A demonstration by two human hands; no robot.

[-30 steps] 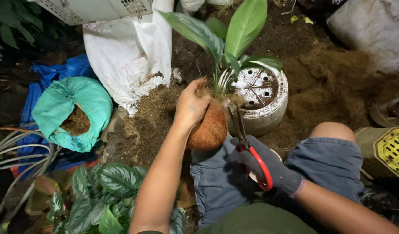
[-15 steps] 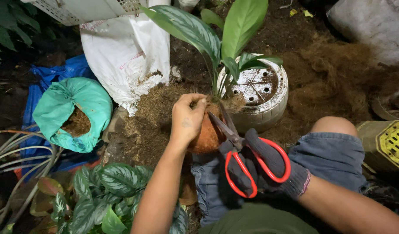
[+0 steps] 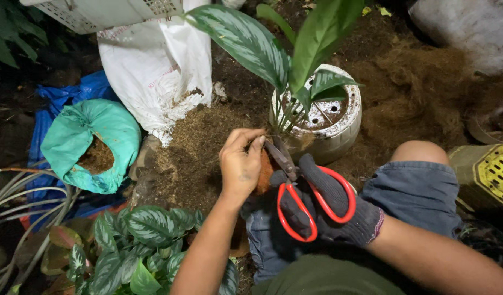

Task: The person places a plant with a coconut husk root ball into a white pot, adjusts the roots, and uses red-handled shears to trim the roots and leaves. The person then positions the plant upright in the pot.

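We cup the soft, crumbly root ball (image 3: 264, 173) over our lap in the closed bare left hand (image 3: 239, 164), best held low, while our gloved right hand (image 3: 322, 205) grips red-handled scissors (image 3: 300, 191), blades at the stems.

Red-handled scissors (image 3: 311, 202); dark grey glove (image 3: 330, 210); green white-striped leaves (image 3: 246, 41); teal sack (image 3: 93, 145).

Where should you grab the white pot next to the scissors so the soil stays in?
Probably by the white pot's round outer wall, coming from its bare right side with both hands. It stands upright and open-topped, so a level grip on the sides keeps the soil in. The plant's leaves crowd the left.
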